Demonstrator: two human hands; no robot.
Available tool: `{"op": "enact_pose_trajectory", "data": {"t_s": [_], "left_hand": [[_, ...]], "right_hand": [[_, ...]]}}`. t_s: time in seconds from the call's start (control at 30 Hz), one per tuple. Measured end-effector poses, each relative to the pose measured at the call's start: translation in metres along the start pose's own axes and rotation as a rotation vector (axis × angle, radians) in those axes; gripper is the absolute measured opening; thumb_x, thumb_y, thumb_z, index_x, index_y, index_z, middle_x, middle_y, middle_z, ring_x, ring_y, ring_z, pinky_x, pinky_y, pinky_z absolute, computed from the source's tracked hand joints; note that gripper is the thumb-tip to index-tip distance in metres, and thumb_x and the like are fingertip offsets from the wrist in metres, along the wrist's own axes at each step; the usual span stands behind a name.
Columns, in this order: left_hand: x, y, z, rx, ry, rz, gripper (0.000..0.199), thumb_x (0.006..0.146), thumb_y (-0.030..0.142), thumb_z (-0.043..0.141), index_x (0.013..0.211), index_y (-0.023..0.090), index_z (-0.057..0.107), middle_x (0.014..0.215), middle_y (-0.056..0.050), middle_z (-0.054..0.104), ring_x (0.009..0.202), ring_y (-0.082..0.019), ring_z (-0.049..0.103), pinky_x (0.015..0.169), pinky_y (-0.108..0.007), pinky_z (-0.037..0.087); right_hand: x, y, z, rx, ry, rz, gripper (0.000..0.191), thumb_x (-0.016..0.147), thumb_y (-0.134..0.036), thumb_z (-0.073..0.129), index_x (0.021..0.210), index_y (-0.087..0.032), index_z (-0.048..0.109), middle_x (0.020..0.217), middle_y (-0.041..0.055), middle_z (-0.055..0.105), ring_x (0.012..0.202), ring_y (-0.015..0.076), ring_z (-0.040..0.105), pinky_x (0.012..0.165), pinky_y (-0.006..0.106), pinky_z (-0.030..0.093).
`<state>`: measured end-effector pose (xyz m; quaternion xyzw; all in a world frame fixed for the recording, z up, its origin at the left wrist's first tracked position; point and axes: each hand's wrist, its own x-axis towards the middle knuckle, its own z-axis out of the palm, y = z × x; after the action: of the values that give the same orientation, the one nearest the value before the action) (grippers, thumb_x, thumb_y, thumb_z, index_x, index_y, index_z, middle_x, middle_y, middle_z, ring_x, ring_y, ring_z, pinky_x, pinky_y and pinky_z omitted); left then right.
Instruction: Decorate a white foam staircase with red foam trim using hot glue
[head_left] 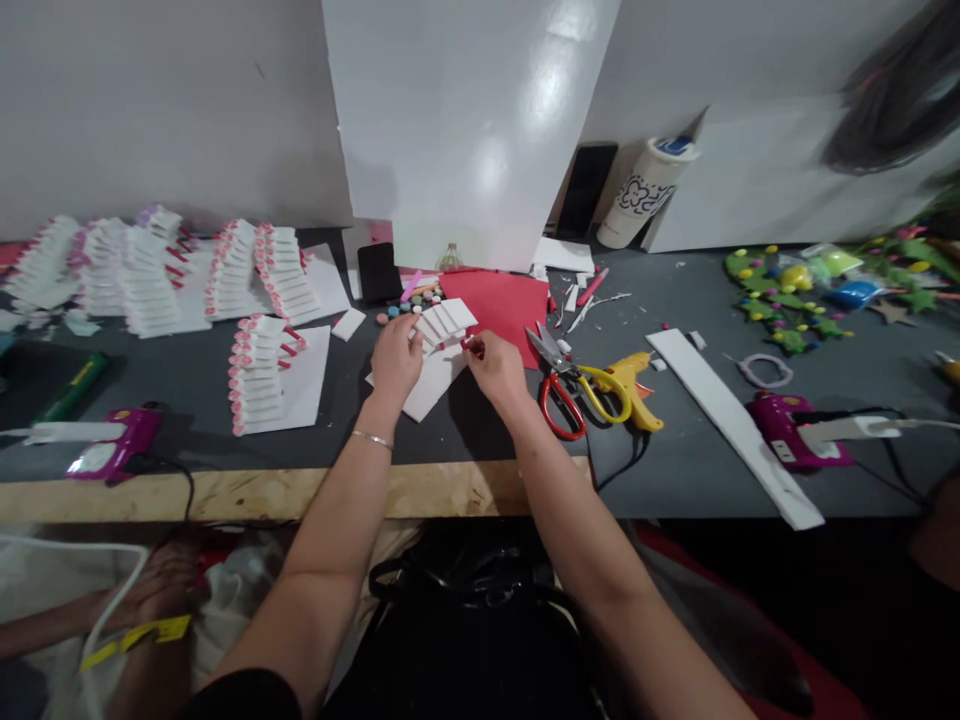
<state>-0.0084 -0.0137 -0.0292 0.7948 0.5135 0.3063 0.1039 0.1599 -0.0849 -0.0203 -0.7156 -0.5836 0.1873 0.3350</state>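
- While pressed flat on the work at table centre, left hand rests fingers-down on a fan of white foam strips, thumb at the strips' near edge; not closed around anything, only bearing down.
- Just at 3 o'clock of that fan, right hand, fingertips pinched shut on a small red piece touching the strips' right end.
- Under the strips, a white foam sheet lying on the dark grey table mat.
- At 1 o'clock of the hands, a red paper sheet, partly covered by the strips.
- At 3 o'clock of the right hand, near it, scissors with red and yellow handles, blades open; beside them, further right, a yellow glue gun.
- Further toward 3 o'clock, a long white foam strip lying aslant, then a magenta glue gun.
- At 9 o'clock, a finished stack of white strips with red tips on a white sheet; more such stacks at 10 o'clock.
- At 8 o'clock, by the mat's near edge, a second magenta glue gun.
- At 12 o'clock, a tall glossy white board standing upright; right of it a white printed cup.
- At 11 o'clock, just beyond the left hand, small coloured round buttons.
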Motion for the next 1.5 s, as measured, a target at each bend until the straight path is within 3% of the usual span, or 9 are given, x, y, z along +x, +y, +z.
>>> {"op": "enact_pose_trajectory", "data": {"t_s": [0.27, 0.47, 0.67, 0.97, 1.2, 1.4, 1.5], "left_hand": [[-0.002, -0.001, 0.003, -0.013, -0.008, -0.006, 0.035, 0.093, 0.024, 0.048, 0.125, 0.016, 0.06, 0.131, -0.015, 0.064, 0.124, -0.027, 0.058, 0.11, -0.043, 0.044], [-0.003, 0.011, 0.0, 0.081, -0.085, 0.036, 0.053, 0.089, 0.04, 0.063, 0.138, 0.023, 0.054, 0.147, -0.013, 0.052, 0.134, -0.033, 0.05, 0.112, -0.049, 0.041], [-0.006, 0.021, -0.005, 0.131, -0.151, 0.016, 0.046, 0.091, 0.035, 0.061, 0.136, 0.03, 0.058, 0.149, -0.008, 0.051, 0.134, -0.031, 0.05, 0.109, -0.05, 0.044], [-0.006, 0.02, -0.004, 0.103, -0.139, 0.01, 0.045, 0.09, 0.036, 0.061, 0.135, 0.033, 0.06, 0.147, -0.007, 0.053, 0.132, -0.034, 0.051, 0.106, -0.054, 0.045], [-0.006, 0.022, -0.005, 0.116, -0.147, 0.009, 0.046, 0.09, 0.036, 0.061, 0.135, 0.029, 0.059, 0.148, -0.009, 0.052, 0.133, -0.035, 0.05, 0.108, -0.054, 0.043], [-0.005, 0.02, -0.003, 0.106, -0.141, 0.003, 0.051, 0.088, 0.032, 0.062, 0.138, 0.025, 0.055, 0.148, -0.01, 0.052, 0.134, -0.033, 0.049, 0.113, -0.051, 0.04], [-0.005, 0.019, -0.004, 0.09, -0.15, 0.024, 0.053, 0.088, 0.03, 0.06, 0.14, 0.025, 0.053, 0.149, -0.011, 0.05, 0.136, -0.032, 0.048, 0.114, -0.05, 0.039]], "right_hand": [[0.006, -0.014, 0.012, -0.135, -0.01, 0.132, 0.018, 0.094, -0.029, 0.053, 0.104, -0.024, 0.066, 0.104, 0.0057, 0.074, 0.095, 0.0229, 0.068, 0.076, 0.032, 0.048], [0.006, -0.017, 0.011, -0.169, -0.02, 0.156, 0.02, 0.096, -0.034, 0.052, 0.108, -0.026, 0.065, 0.109, 0.0048, 0.074, 0.097, 0.0231, 0.068, 0.077, 0.032, 0.048], [0.007, -0.016, 0.017, -0.109, -0.006, 0.172, 0.02, 0.097, -0.035, 0.05, 0.109, -0.026, 0.064, 0.108, 0.005, 0.074, 0.096, 0.023, 0.068, 0.079, 0.033, 0.049], [0.008, -0.01, 0.023, -0.026, 0.024, 0.173, 0.019, 0.096, -0.036, 0.052, 0.105, -0.026, 0.066, 0.102, 0.0051, 0.076, 0.095, 0.0241, 0.068, 0.077, 0.034, 0.049], [0.007, -0.011, 0.024, -0.057, 0.045, 0.124, 0.02, 0.096, -0.034, 0.049, 0.106, -0.024, 0.063, 0.109, 0.0076, 0.071, 0.093, 0.0236, 0.067, 0.075, 0.034, 0.049], [0.004, -0.009, 0.016, -0.004, 0.046, 0.109, 0.015, 0.091, -0.027, 0.053, 0.102, -0.02, 0.061, 0.098, 0.0067, 0.073, 0.09, 0.0237, 0.067, 0.075, 0.033, 0.049], [0.001, -0.009, 0.011, 0.016, 0.01, 0.116, 0.024, 0.087, -0.024, 0.055, 0.11, -0.019, 0.062, 0.099, 0.0075, 0.073, 0.091, 0.0241, 0.067, 0.077, 0.033, 0.049]]}}
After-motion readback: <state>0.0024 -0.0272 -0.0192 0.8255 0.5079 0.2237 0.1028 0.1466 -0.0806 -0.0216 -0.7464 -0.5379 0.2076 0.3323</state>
